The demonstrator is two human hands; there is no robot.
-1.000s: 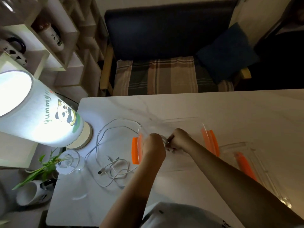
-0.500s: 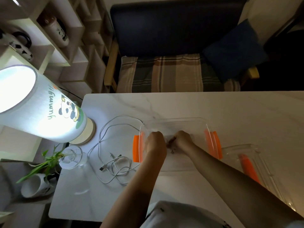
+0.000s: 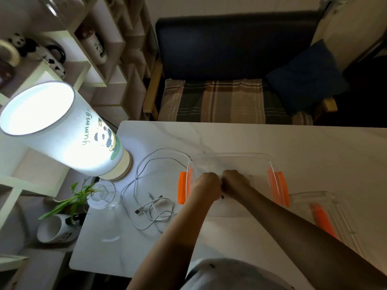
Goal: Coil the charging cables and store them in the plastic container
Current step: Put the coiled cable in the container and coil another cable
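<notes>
A clear plastic container (image 3: 230, 156) with orange latches (image 3: 181, 190) on both ends stands on the white marble table (image 3: 314, 155). My left hand (image 3: 206, 188) and my right hand (image 3: 234, 183) are fisted, touching each other, low inside the container. They close on a small cable whose dark plug tip (image 3: 222, 197) pokes out beneath them; the rest of it is hidden. White charging cables (image 3: 156, 207) lie loose and tangled on the table left of the container, with one long loop (image 3: 159, 159) reaching toward its far left corner.
The container's clear lid (image 3: 328, 197) with an orange clip lies to the right. A lit panda lamp (image 3: 62, 130) and a glass vase with a plant (image 3: 102, 194) stand at the table's left edge. A sofa sits beyond the far edge.
Both hands have come together and sunk lower into the container. The view has shifted a little; the loose white cables have not moved.
</notes>
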